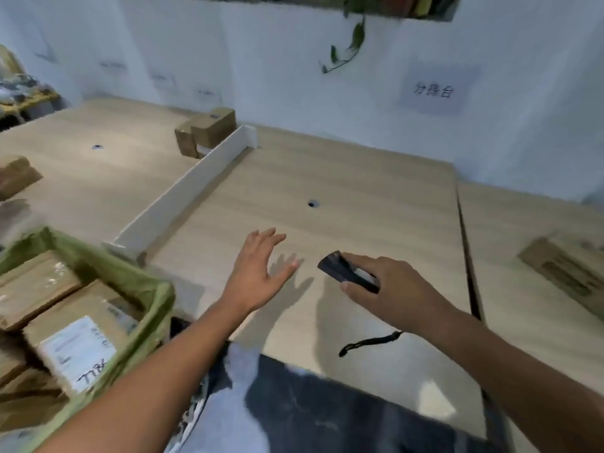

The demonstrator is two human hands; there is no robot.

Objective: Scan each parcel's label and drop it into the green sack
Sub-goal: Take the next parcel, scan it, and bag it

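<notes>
While my left hand (258, 273) hovers over the bare middle of the bench (359, 191) with its grip apart, fingers spread and holding nothing, my right hand (389, 289) has its grip clamped around the black scanner (346, 273), whose wrist strap (369, 343) dangles below my wrist. The scanner's long axis runs from lower right to upper left, and its nose points toward my empty left hand.

No parcel lies between my hands. The green sack (153, 308) stands at my lower left, just off the bench edge, already holding several brown parcels; the topmost labelled parcel (78, 348) lies label up. What is left to scan sits well apart from me: a flat brown parcel (568, 273) on the bench far to my right, its long axis running from upper left toward lower right, and a small stack of boxes (206, 130) at the far end beyond the white divider (183, 197).

I judge the flat parcel to be the likelier next pick. It lies on the scanner hand's side, so my free left hand would have to cross over, or I would have to turn toward it. I cannot make out its label.
</notes>
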